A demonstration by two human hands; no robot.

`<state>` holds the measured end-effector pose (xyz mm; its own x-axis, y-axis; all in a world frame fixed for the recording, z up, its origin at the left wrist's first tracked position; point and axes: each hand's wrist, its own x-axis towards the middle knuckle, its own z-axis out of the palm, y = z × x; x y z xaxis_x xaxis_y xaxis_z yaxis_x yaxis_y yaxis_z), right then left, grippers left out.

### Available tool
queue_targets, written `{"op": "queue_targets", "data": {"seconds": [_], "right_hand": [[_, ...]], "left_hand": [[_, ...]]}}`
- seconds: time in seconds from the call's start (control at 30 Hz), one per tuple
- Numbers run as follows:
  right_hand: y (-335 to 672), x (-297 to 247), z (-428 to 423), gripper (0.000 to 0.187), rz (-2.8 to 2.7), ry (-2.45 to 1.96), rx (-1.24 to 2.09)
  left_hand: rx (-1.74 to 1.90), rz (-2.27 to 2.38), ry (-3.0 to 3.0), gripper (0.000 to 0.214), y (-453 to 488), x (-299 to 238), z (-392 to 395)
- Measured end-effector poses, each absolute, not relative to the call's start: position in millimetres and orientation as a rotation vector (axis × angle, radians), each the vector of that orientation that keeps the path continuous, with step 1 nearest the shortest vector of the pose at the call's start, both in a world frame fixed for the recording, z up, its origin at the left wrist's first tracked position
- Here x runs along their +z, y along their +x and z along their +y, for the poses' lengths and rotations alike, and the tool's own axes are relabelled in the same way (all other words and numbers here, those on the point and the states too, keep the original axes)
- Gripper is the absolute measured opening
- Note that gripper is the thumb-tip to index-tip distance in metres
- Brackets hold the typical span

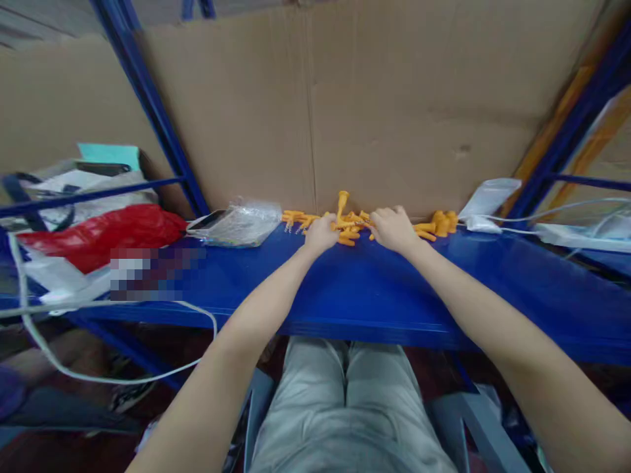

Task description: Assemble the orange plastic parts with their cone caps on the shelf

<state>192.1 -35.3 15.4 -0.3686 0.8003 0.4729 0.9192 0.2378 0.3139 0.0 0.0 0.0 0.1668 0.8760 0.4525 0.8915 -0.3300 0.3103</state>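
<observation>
A heap of small orange plastic parts (351, 223) lies at the back of the blue shelf (374, 289), against a cardboard wall. My left hand (320, 234) rests on the heap's left side with its fingers curled into the parts. My right hand (392, 228) sits on the right side, fingers curled over more of them. What each hand grips is too small to make out. One orange part (342, 200) stands upright behind the heap. More orange parts (442, 223) lie to the right of my right hand.
A clear plastic bag (244, 222) and a phone (207, 220) lie left of the heap, with a red bag (103, 235) further left. White packets (488, 200) and cables (566, 217) lie at the right. A white cable (98, 378) hangs off the front left edge.
</observation>
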Motion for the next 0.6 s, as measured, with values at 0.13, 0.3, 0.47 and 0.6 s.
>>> {"op": "queue_targets", "data": {"seconds": [0.13,0.3,0.47,0.6], "right_hand": [[218.5,18.1,-23.4,0.032,-2.051,-1.759,-0.736],[265.4,24.2,-9.3,0.033,-1.693,-1.955,-0.449],[310.8,24.0,-4.7,0.031,-1.362,-2.078,-0.251],[339.1,14.7,-5.6,0.029,-1.227,-2.171,-0.124]], "left_hand": [[-0.855,-1.868,-2.337,0.025,-4.5,0.7,2.5],[-0.816,-1.875,-2.340,0.026,-4.1,0.3,3.0],[-0.857,-1.839,-2.345,0.025,-2.6,-1.3,1.7],[-0.890,-1.801,-2.362,0.025,-3.1,-2.3,1.6]]}}
